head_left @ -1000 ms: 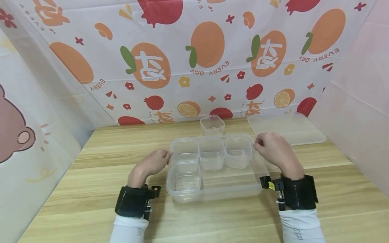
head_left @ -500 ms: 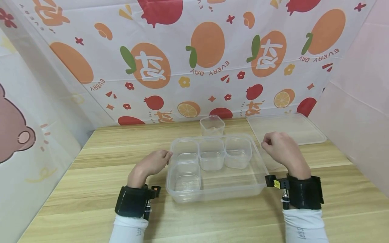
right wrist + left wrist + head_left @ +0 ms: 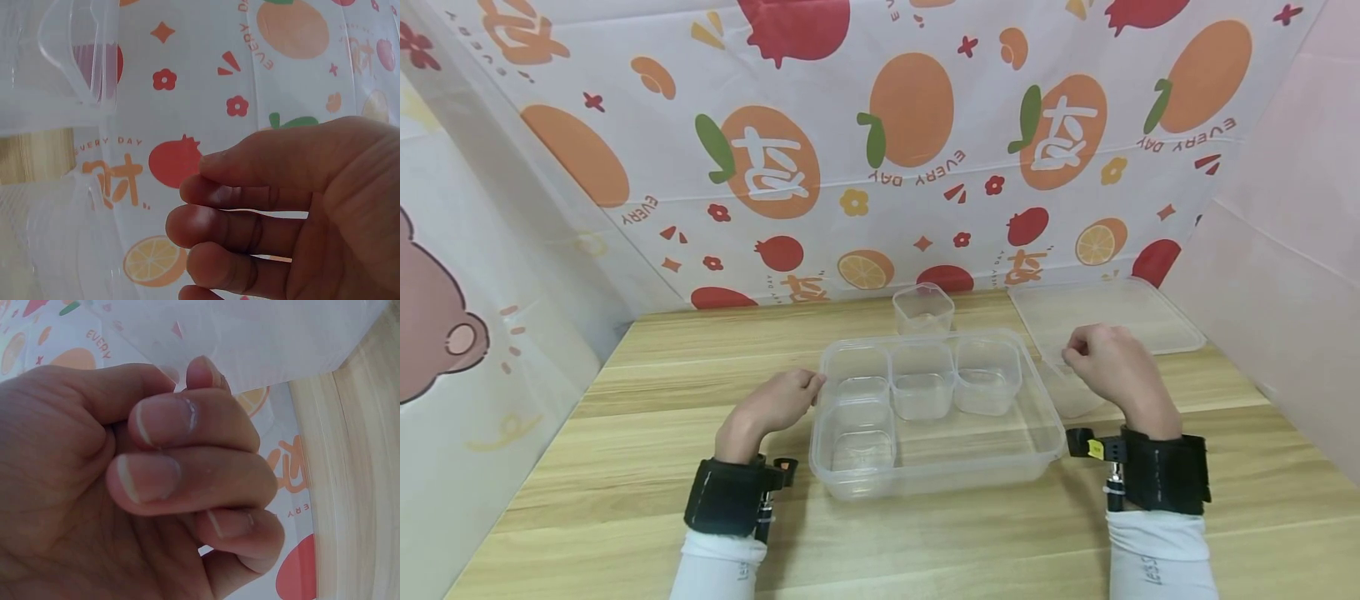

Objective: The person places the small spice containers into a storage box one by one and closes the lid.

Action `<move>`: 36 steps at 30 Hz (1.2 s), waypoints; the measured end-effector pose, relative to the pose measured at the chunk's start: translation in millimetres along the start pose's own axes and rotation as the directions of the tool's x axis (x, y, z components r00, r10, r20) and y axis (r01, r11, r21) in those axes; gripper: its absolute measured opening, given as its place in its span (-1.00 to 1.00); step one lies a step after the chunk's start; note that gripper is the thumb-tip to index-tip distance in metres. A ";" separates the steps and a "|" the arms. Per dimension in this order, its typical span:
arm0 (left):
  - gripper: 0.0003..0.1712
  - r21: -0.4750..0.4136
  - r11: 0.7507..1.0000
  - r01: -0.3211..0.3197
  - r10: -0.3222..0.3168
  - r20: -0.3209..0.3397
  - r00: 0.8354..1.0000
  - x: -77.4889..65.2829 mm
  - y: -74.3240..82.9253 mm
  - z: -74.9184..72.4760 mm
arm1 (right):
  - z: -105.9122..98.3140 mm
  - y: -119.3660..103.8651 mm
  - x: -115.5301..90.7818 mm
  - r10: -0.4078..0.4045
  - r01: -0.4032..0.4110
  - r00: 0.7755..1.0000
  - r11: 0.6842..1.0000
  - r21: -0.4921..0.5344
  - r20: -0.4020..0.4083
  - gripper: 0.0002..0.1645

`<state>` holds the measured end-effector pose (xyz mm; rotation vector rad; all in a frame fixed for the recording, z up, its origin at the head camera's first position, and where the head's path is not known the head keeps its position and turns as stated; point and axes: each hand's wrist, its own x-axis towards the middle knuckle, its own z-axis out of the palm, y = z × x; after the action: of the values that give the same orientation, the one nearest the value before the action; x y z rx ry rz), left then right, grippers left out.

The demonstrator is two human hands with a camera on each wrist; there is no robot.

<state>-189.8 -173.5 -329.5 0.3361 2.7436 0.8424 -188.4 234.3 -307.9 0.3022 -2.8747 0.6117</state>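
A clear rectangular plastic box [image 3: 940, 483] sits on the table. Several small clear cups stand in it: one at front left [image 3: 857, 450], the others in a row along the back. My left hand [image 3: 778, 404] pinches the box's left rim between thumb and forefinger; in the left wrist view its other fingers [image 3: 206, 478] are curled below the rim. Apart from the box's right side, my right hand [image 3: 1116, 367] hovers near another clear cup [image 3: 1075, 402], which it partly hides. Its fingers [image 3: 200, 228] are loosely bent, with nothing between them.
Behind the box stands a further clear cup [image 3: 923, 310]. A flat clear lid [image 3: 1120, 308] lies at the back right. Fruit-printed cloth [image 3: 917, 217] hangs along the table's [image 3: 662, 467] back edge, with pale cloth at both sides.
My right hand has let go of the box's right rim and moved away to the right, over the cup beside it. The left hand and the box stay in place.
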 end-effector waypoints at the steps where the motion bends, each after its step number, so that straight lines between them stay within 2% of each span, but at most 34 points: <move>1: -0.59 -0.002 1.000 0.001 -0.001 0.000 1.000 -0.1 -0.1 0.0 | -0.1 1.2 -0.2 0.004 -0.004 1.000 1.000 0.003 0.001 -0.83; 27: -0.58 0.002 1.000 0.008 -0.008 -0.010 1.000 -2.1 0.0 2.6 | 1.7 30.1 -7.2 0.086 -0.086 0.996 0.996 0.037 0.008 -0.77; 36: -0.58 -0.009 1.000 0.012 -0.012 -0.004 1.000 -2.7 0.6 1.5 | 0.5 36.5 -9.9 0.144 -0.145 0.989 0.988 0.059 0.015 -0.65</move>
<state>-186.7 -173.0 -329.9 0.3164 2.7421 0.8536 -187.6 268.3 -324.5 0.1062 -2.9110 0.7242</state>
